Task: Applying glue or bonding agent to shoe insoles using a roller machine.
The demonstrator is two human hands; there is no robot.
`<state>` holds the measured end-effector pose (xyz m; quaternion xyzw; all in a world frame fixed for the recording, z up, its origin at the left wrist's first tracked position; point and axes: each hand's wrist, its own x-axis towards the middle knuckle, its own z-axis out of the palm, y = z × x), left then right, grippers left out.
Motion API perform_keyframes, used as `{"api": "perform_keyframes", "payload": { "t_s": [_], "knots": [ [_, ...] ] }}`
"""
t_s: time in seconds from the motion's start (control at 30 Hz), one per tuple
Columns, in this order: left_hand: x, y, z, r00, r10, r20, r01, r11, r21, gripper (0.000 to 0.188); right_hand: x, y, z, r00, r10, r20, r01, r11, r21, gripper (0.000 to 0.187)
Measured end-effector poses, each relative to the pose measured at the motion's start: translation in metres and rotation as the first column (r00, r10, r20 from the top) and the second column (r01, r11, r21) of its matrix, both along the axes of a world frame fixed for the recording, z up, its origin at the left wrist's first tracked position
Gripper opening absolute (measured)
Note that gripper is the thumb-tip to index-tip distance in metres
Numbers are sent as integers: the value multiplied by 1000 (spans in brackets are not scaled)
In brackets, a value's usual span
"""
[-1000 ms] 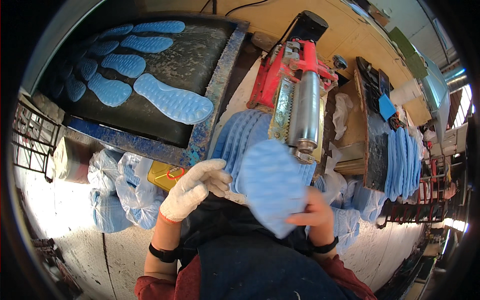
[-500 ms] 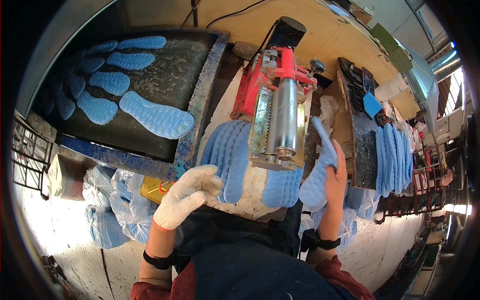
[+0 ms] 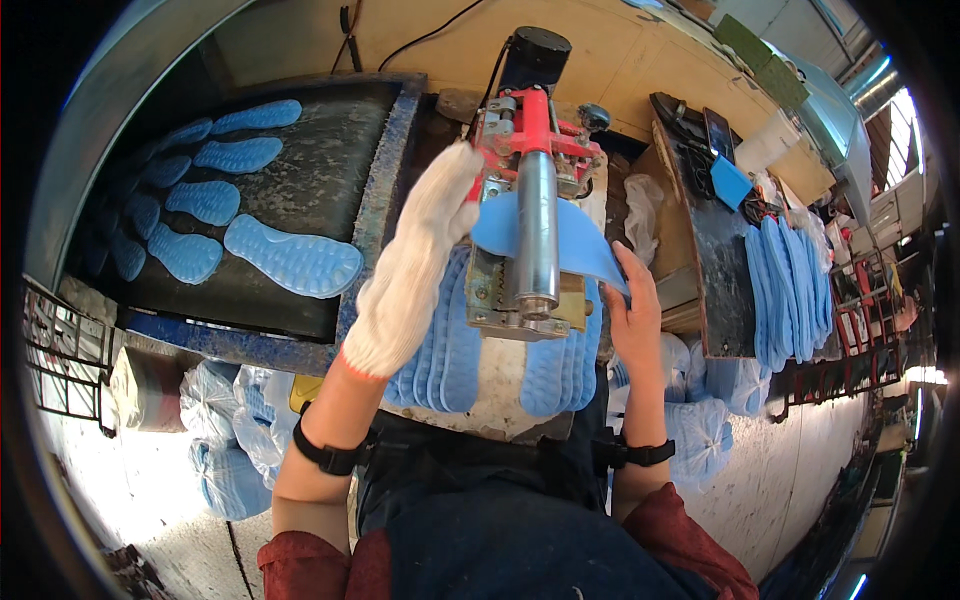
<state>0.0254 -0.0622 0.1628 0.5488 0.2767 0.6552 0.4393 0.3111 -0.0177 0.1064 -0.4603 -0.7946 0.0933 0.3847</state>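
A blue insole lies across the red roller machine, passing beneath its shiny metal roller. My bare right hand grips the insole's right end between thumb and fingers. On the machine's left side, my left hand in a white knitted glove reaches up with its fingers stretched out. Its thumb is close to the insole's left end; whether they touch I cannot tell. Below the roller, one row of blue insoles stands at the left of the worn bench top, another row at the right.
Several blue insoles lie spread on a black conveyor belt with a chipped blue frame at the left. More insoles stand at the edge of a dark side table. Bagged insoles sit on the floor.
My right hand has brought the insole leftward from beside the machine to beneath the roller. My left hand has risen from the near bench edge to the machine's left side.
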Motion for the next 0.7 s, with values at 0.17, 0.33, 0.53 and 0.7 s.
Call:
{"api": "perform_keyframes", "payload": {
  "t_s": [0.17,0.33,0.53,0.7],
  "knots": [
    [5,41,-13,983,72,-170,-54,993,106,61,9,-11,-28,980,-134,-145,111,982,-155,53],
    [-3,58,-49,922,138,-363,-119,990,76,64,8,-25,-66,912,-271,-307,90,864,-495,60],
    [-12,38,-74,965,106,-241,-111,994,-8,61,-19,-36,-112,958,-129,258,167,977,-132,60],
    [-19,6,-92,972,-53,-228,20,989,-147,55,-19,-23,-131,932,-138,334,220,950,-222,55]
  ]
}}
